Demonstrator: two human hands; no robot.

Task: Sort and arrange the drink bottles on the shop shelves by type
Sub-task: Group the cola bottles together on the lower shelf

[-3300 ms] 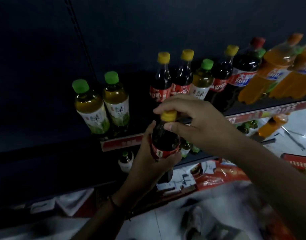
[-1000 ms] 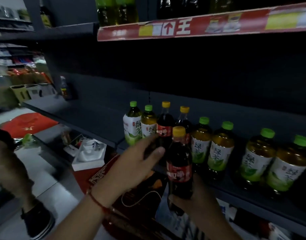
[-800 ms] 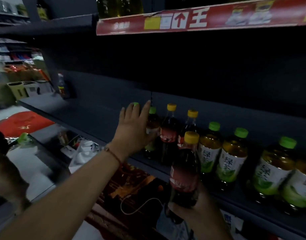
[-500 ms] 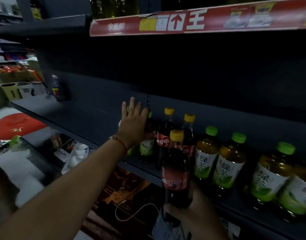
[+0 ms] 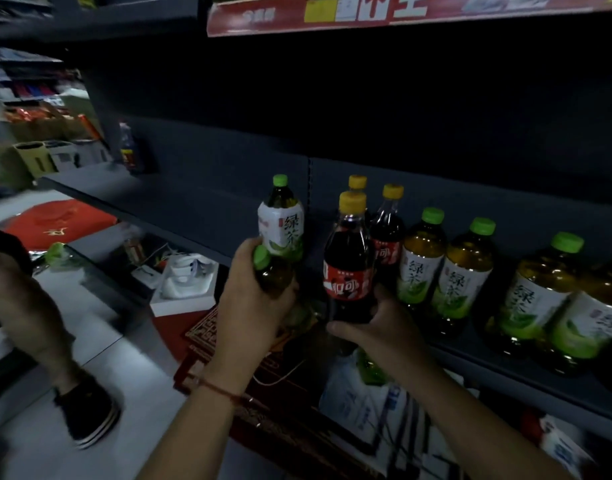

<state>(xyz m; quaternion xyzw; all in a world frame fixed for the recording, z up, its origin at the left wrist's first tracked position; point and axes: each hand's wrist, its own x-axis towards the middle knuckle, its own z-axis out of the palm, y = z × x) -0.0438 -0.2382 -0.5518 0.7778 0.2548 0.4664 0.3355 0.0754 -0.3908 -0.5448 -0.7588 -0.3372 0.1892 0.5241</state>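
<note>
My left hand (image 5: 252, 306) is closed around a green-capped tea bottle (image 5: 273, 278), tilted toward me at the front of the dark shelf (image 5: 193, 206). Right behind it stands a second green tea bottle with a white label (image 5: 282, 223); whether my hand also holds that one I cannot tell. My right hand (image 5: 377, 327) grips the lower part of a yellow-capped cola bottle (image 5: 347, 268), held upright at the shelf edge. Two more cola bottles (image 5: 387, 237) stand just behind it. A row of green tea bottles (image 5: 465, 271) runs to the right.
A red price strip (image 5: 366, 12) edges the shelf above. Below lie a white box (image 5: 183, 282), a red box (image 5: 207, 341) and packets. Another person's arm (image 5: 17, 292) and dark shoe (image 5: 86, 417) are at the left on the pale floor.
My left hand went from resting flat against the left green tea bottles to gripping one and drawing it forward. My right hand brought the cola bottle up beside the other colas.
</note>
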